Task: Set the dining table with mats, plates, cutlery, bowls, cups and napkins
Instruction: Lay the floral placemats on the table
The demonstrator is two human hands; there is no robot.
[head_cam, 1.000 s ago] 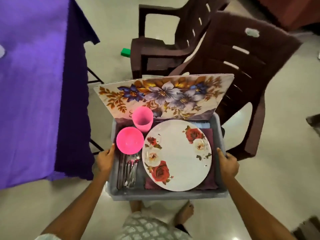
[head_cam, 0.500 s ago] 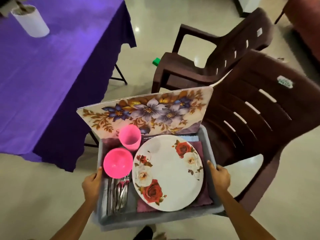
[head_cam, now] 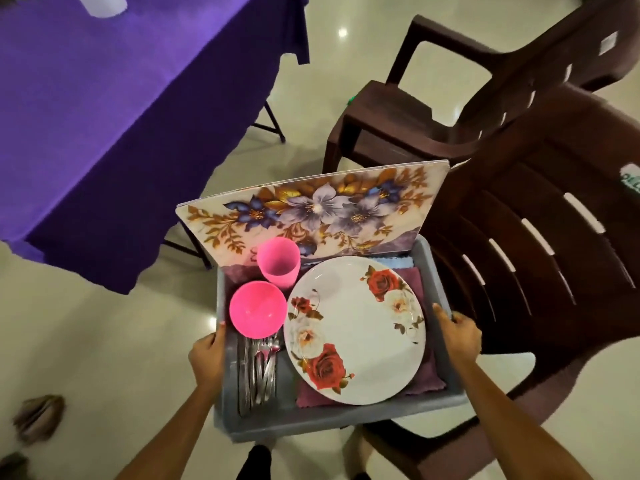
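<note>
Left grip: the left hand (head_cam: 207, 355) grips the left wall of the grey tray (head_cam: 311, 422), fingers curled over its rim beside the cutlery.
Right grip: the right hand (head_cam: 459, 336) is clamped on the tray's right wall, thumb on the rim just beside the plate.
Tray: held between both hands above the floor, level with the seat of the nearer chair.
Cutlery: a bundle of steel pieces (head_cam: 258, 370) lies lengthwise along the tray's left side, its upper ends under the edge of the bowl.
Bowl: a pink bowl (head_cam: 258, 311) sits open side up in the left part of the tray, touching the plate's rim.
Cup: a pink cup (head_cam: 278, 263) stands upright just behind the bowl, in front of the mat.
Plate: a white plate with red and white roses (head_cam: 355, 329) fills the right part of the tray, resting on a purple cloth (head_cam: 427, 377).
Blue cloth: a strip (head_cam: 398, 262) shows at the tray's far edge, behind the plate.
Mat: a floral mat (head_cam: 311, 209) stands tilted on edge along the tray's far wall.
Bench: covered in a purple cloth (head_cam: 104, 81), it stands to the left, well apart from the tray; a white container (head_cam: 102, 3) sits on it.
Chairs: two dark brown plastic chairs, one (head_cam: 554, 271) just beside the tray at right, the other (head_cam: 450, 91) behind it.
</note>
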